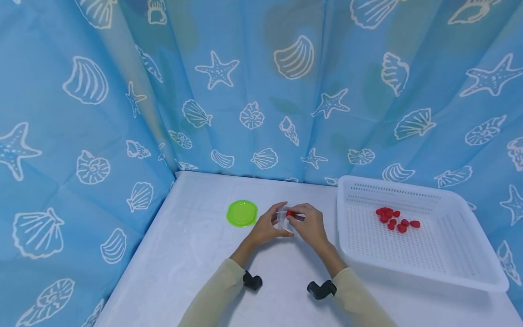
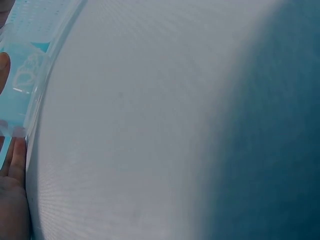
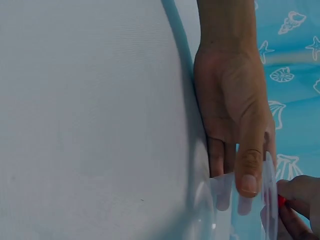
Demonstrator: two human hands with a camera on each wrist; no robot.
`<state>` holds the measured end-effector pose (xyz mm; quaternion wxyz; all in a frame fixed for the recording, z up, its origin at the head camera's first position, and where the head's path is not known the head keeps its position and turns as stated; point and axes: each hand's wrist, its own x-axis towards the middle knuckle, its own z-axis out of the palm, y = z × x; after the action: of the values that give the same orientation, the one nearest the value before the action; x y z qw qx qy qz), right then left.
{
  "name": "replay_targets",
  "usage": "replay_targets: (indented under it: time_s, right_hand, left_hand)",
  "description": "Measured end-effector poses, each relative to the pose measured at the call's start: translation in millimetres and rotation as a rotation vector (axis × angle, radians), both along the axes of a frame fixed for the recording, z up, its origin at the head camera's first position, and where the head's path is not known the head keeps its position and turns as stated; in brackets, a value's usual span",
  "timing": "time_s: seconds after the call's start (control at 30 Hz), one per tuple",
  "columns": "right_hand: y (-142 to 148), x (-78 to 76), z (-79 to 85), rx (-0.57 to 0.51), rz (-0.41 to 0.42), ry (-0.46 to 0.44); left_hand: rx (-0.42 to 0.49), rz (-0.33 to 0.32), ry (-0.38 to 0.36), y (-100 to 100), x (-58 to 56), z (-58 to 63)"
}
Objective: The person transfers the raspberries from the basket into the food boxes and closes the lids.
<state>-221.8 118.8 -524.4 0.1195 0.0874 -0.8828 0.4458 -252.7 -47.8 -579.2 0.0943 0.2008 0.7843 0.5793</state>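
My left hand point(image 1: 265, 225) grips a clear plastic cup-like container point(image 1: 282, 221) just above the white table, thumb on the near side and fingers on the far side. The container's see-through wall point(image 2: 27, 80) also shows in the left wrist view. With thumb and fingertips, my right hand point(image 1: 309, 225) pinches a small red berry-shaped piece point(image 1: 289, 213) at the container's rim. From the right wrist view, the red piece point(image 3: 281, 201) is mostly covered by the fingers, right beside the rim point(image 3: 270, 200).
Left of my hands, a bright green round lid point(image 1: 242, 213) lies flat on the table point(image 1: 196, 254). To the right stands a white perforated basket point(image 1: 470, 240) with several red pieces point(image 1: 402, 228) inside. A blue curtain point(image 1: 253, 59) with shell prints hangs behind and at the left.
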Motion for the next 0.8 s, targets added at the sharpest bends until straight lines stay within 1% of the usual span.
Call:
replay_targets:
  time_s: [0.2,0.27,0.53,0.7,0.8]
  right_hand:
    - [-2.3,1.5,-7.8,-0.003,-0.004,0.023]
    - [-2.9,0.9,-8.9,0.013,-0.007,0.029]
    - [-4.1,-1.8,-7.5,0.075,-0.007,0.019]
    - [-5.6,-2.6,-6.7,0.068,-0.019,0.01]
    - [-6.8,-3.1,-5.8,0.048,-0.021,0.015]
  left_hand:
    - [-0.014,-0.014,0.008,-0.8,0.4,0.7]
    - [-0.012,-0.014,0.017,-0.7,-0.3,0.5]
    - [-0.012,-0.021,0.043,0.1,-2.4,-1.8]
    - [-0.01,-0.019,0.057,-1.1,-3.4,-4.5]
    - [-0.009,-0.014,0.061,-2.0,-4.0,-3.9]
